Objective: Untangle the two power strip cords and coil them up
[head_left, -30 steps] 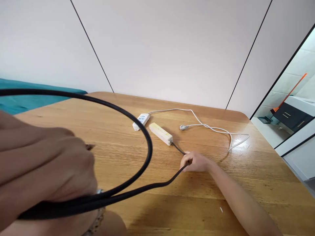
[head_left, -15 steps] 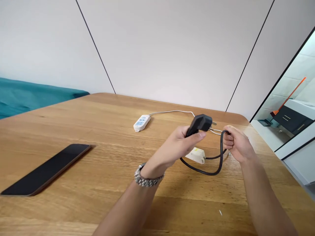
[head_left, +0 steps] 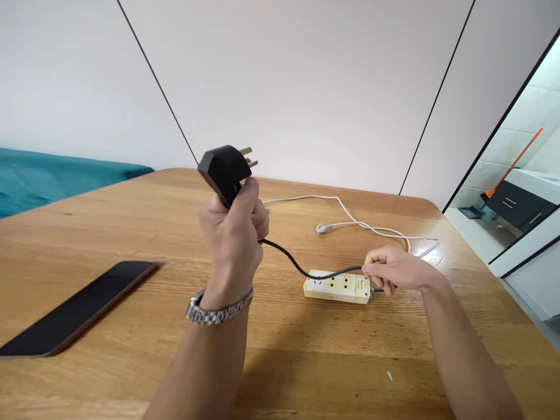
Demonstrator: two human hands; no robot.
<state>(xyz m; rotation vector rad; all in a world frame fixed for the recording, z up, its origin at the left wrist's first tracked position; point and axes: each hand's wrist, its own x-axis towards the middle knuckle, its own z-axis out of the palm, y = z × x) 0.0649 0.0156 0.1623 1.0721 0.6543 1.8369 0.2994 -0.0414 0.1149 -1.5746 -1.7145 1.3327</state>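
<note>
My left hand (head_left: 234,239) is raised above the wooden table (head_left: 131,221) in a fist around the black cable just below its black plug (head_left: 224,169), whose metal prongs point up and right. The black cable (head_left: 301,269) runs down and right to my right hand (head_left: 394,269), which pinches it close to where it enters a yellowed power strip (head_left: 336,286). The strip lies flat on the table beside my right hand. A metal watch sits on my left wrist.
A dark phone (head_left: 79,306) lies face up at the left. A white cord (head_left: 350,219) with a small plug (head_left: 322,228) loops across the far side of the table. A teal surface (head_left: 52,175) is beyond the table's left edge; a doorway opens at the right.
My left hand has lifted the black plug up and to the left. My right hand has dropped to the table by the power strip, and the cable between them has stretched out.
</note>
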